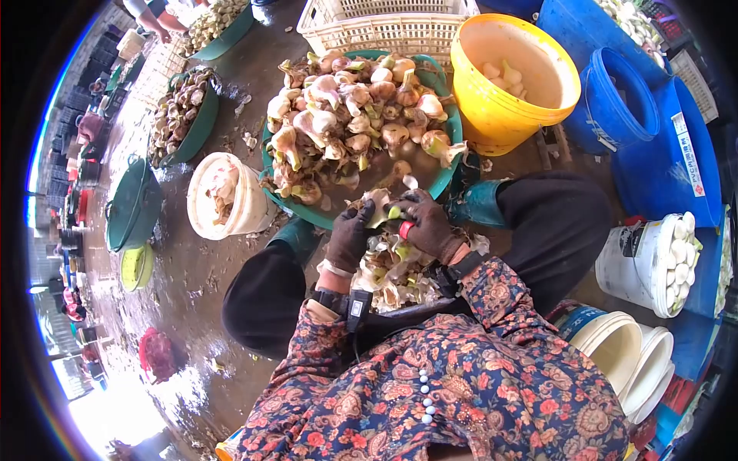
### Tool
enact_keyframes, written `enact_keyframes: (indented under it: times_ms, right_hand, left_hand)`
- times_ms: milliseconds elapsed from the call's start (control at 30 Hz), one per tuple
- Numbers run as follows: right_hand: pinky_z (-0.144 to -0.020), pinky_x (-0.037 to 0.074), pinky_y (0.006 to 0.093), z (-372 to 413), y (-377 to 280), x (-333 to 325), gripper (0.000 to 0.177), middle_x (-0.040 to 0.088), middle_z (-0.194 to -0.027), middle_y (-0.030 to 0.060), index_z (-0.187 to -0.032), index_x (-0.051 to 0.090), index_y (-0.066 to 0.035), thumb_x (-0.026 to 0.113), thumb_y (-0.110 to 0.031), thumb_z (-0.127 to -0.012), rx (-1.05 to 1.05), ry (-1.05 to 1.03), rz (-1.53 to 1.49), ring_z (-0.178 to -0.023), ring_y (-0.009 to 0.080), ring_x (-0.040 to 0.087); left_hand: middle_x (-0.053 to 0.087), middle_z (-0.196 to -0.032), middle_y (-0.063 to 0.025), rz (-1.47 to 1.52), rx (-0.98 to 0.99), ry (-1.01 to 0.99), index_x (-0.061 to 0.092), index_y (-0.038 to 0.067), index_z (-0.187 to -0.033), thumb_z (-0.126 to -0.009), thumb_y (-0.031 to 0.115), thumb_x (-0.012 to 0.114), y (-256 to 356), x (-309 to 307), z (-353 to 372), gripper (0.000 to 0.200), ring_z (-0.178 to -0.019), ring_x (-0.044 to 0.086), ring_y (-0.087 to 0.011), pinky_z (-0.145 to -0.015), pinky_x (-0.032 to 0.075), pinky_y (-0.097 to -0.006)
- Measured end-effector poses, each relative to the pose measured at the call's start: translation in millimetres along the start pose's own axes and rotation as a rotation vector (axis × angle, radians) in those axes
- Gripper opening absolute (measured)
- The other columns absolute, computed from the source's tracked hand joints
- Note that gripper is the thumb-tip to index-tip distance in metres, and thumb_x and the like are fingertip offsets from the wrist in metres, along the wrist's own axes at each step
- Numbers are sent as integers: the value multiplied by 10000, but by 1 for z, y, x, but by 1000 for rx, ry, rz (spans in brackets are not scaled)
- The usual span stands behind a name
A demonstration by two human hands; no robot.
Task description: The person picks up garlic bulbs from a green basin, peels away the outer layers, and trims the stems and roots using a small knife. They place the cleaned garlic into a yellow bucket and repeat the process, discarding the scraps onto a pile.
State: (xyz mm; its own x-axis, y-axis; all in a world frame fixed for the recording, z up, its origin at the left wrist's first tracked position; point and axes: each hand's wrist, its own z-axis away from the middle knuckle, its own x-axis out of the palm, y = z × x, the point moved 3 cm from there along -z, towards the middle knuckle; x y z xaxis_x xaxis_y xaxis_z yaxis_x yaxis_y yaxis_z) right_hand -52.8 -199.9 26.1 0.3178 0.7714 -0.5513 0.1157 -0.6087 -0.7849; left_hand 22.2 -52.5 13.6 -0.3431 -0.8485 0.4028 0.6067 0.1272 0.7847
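My left hand (pixel 351 237), in a dark glove, is closed around a garlic bulb (pixel 378 209) with papery skin, just over the near rim of a green tub (pixel 326 223). Against its green stem end (pixel 393 213) my right hand (pixel 427 223), gloved too, has its fingers curled in. A red band (pixel 405 229) shows at the right hand's fingers; I cannot tell whether it belongs to a tool. Unpeeled garlic bulbs (pixel 350 115) are heaped in the tub beyond both hands. Below them, loose peelings (pixel 400 280) lie piled between my legs.
Right of the tub stands a yellow bucket (pixel 486 115) holding some peeled bulbs. A white bucket (pixel 201 201) with peelings is at left. White bulbs fill another bucket (pixel 638 265) at right, near blue tubs (pixel 669 154). A cream crate (pixel 384 34) stands behind. Another person's hand (pixel 163 34) shows top left.
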Motion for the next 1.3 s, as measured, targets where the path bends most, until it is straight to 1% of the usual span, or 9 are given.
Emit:
enact_keyframes:
  times_ms: [100, 233, 267, 567, 667, 900, 967, 1133, 1300]
  right_hand:
    - [-753, 482, 330, 4, 52, 26, 177, 637, -879, 76, -919, 649, -35, 672, -147, -784, 697, 209, -1107, -821, 227, 606]
    - [-695, 508, 316, 9, 58, 10, 185, 643, -806, 49, -899, 622, -52, 610, -227, -839, 973, 359, -1484, -746, 187, 618]
    - [-724, 516, 325, 12, 83, 19, 223, 647, -856, 67, -951, 613, -67, 568, -264, -856, 757, 98, -1878, -778, 201, 623]
    - [-713, 545, 398, 18, 93, 1, 394, 619, -1026, 79, -1095, 564, -96, 472, -413, -879, 1012, 298, -1335, -882, 220, 613]
    - [-560, 522, 332, -6, 94, -31, 425, 640, -916, 53, -1025, 588, -81, 515, -465, -858, 831, 380, -1634, -709, 167, 617]
    - [-643, 470, 319, -42, 39, -102, 531, 592, -843, 55, -954, 562, -51, 467, -565, -860, 430, 335, -1471, -768, 184, 567]
    - [-607, 442, 300, -37, 63, -61, 402, 499, -714, -11, -857, 531, -113, 487, -512, -878, 481, 181, -1625, -674, 136, 517]
    - [-433, 430, 257, -2, 118, 6, 473, 532, -718, -17, -901, 567, -92, 617, -548, -781, 1005, 205, -695, -541, 102, 512]
    - [-640, 515, 302, -4, 90, 20, 326, 616, -862, 48, -1022, 563, -69, 550, -359, -873, 881, -18, -1243, -745, 167, 606]
  left_hand:
    - [621, -828, -10, -341, 35, 50, 623, 31, -1014, -884, 272, 586, 16, -2, 15, 277, -738, 578, -81, -607, 455, -216]
    - [646, -860, -17, -664, 238, -434, 636, 19, -1009, -873, 241, 606, 5, -11, 37, 262, -773, 566, -71, -694, 455, -220]
    - [652, -881, -29, -344, -53, -568, 637, 14, -1022, -849, 201, 636, 2, -9, 44, 255, -796, 572, -83, -741, 457, -239]
    - [627, -920, -61, -201, -191, -372, 569, -30, -1021, -740, 161, 739, 46, -39, 67, 380, -849, 598, -143, -732, 486, -250]
    - [622, -981, -73, -1120, -159, -769, 554, -10, -1090, -765, 205, 728, 23, -27, 28, 427, -840, 592, -155, -717, 492, -278]
    - [619, -999, -208, -1539, 90, 170, 558, 5, -1109, -722, 492, 645, -16, -11, -111, 629, -947, 598, -335, -811, 470, -380]
    - [616, -1003, -216, -1604, 605, 135, 548, 19, -1138, -722, 489, 614, -60, -23, -157, 631, -937, 596, -353, -811, 469, -400]
    - [624, -927, -219, -1427, 266, -88, 596, 21, -1082, -741, 438, 620, -14, 25, -112, 540, -879, 598, -370, -788, 467, -415]
    - [561, -1151, -204, -1011, 396, -576, 480, -13, -1224, -723, 345, 733, 24, 43, -47, 666, -1089, 537, -292, -930, 411, -356]
